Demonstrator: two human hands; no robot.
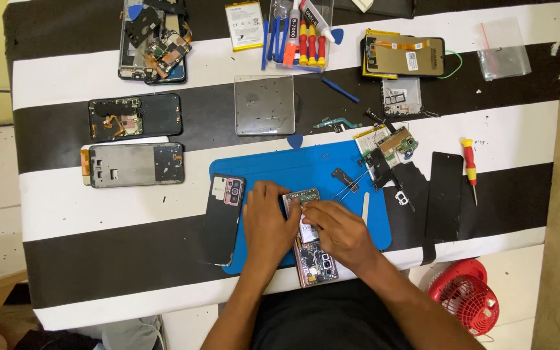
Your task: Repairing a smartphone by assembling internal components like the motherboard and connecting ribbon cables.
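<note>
An opened phone (315, 262) with its circuit boards exposed lies lengthwise on a blue work mat (306, 165) at the table's near edge. My left hand (268, 223) rests flat on the phone's left side and steadies it. My right hand (338, 232) lies over the middle of the phone, fingertips pressed on a part near its upper end (303, 196). Whether the fingers pinch a small piece is hidden. A black back cover with a camera block (223, 217) lies just left of my left hand. Metal tweezers (351, 186) lie on the mat beyond my right hand.
Two opened phone frames (135, 117) (134, 164) lie at the left, and a heap of phone parts (157, 42) at the back left. Screwdrivers (306, 39), a clear square tray (264, 104), a screen (404, 57), a red-handled screwdriver (469, 167) and a red fan (465, 304) are around.
</note>
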